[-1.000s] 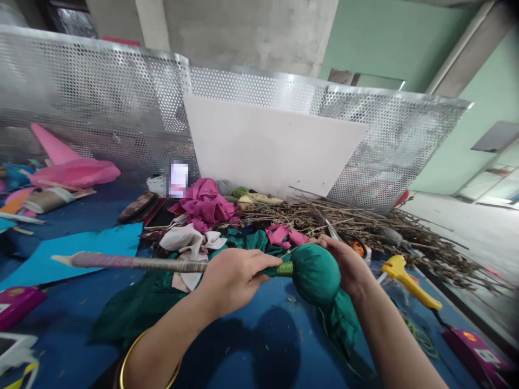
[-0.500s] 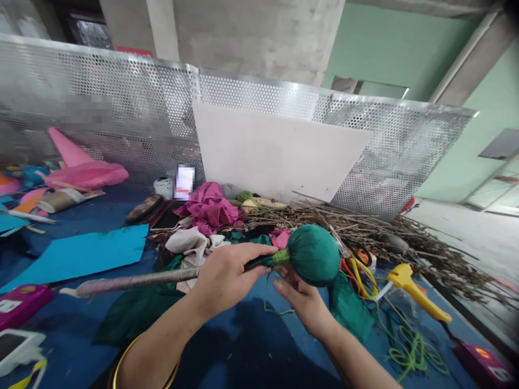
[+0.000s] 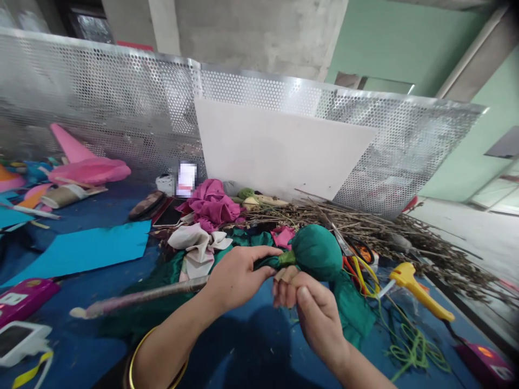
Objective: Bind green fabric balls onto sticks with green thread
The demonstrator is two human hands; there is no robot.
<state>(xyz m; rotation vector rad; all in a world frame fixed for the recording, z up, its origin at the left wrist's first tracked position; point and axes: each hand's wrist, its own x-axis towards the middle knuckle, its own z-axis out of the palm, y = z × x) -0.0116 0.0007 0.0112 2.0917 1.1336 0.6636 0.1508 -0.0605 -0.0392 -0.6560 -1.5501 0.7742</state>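
Observation:
My left hand (image 3: 235,275) grips a long stick (image 3: 138,298) wrapped in pinkish tape, right where it meets a round ball of green cloth (image 3: 318,253). A band of light green thread (image 3: 287,258) ties the ball's neck. My right hand (image 3: 310,305) is just below that neck, fingers pinched together at the thread. Loose green cloth (image 3: 352,313) hangs from the ball behind my right hand.
On the blue table (image 3: 81,340): green thread tangle (image 3: 409,351), yellow glue gun (image 3: 419,294), orange-handled scissors (image 3: 359,256), dry twigs (image 3: 389,229), magenta cloth (image 3: 211,205), cream cloth (image 3: 198,246), blue sheet (image 3: 85,251), pink cones (image 3: 81,165). A perforated metal screen (image 3: 121,108) with a white board (image 3: 279,154) stands behind.
My right hand left the far side of the green ball and came under its neck, closing on the thread. The stick's free end dropped lower to the left.

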